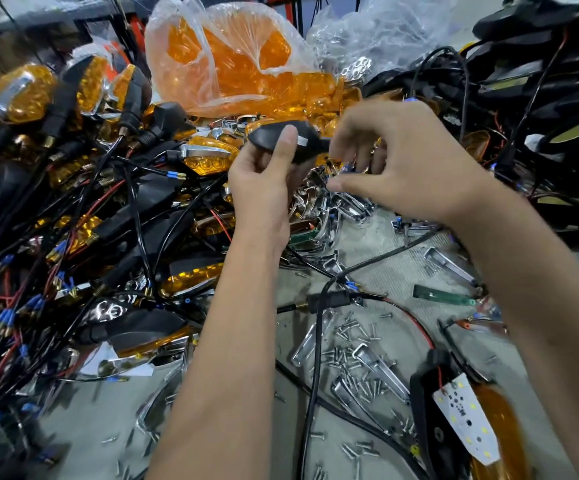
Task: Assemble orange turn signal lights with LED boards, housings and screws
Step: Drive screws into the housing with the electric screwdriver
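- The black moulded plastic signal housing (282,138) is held up above the mid-far bench, just in front of the clear plastic bag of orange lenses (232,60).
- The left hand (263,181) grips it from below: thumb laid across the near face, other fingers curled behind the shell.
- The right hand (395,161) is at the housing's right end, fingers curled, tips close together near the stem; motion blur, so whether they pinch a wire or a screw cannot be told.
- Handling judgement: housing looks light and rigid, matt surface, unlikely to slip. Best held by the broad body, as the left hand does, leaving the stem end free.
- The thin red and black wire leads (409,317) are soft and snag-prone; judged safer to guide them than to pull.
- The white LED circuit board (468,415), near right, lies on an orange lens in an open housing. Likely fragile at the solder joints; take it by the edges.
- The small silver screws (357,355) are scattered on the near grey bench; tiny, would roll.
- The pile of finished orange-and-black lights (73,168) fills the left.
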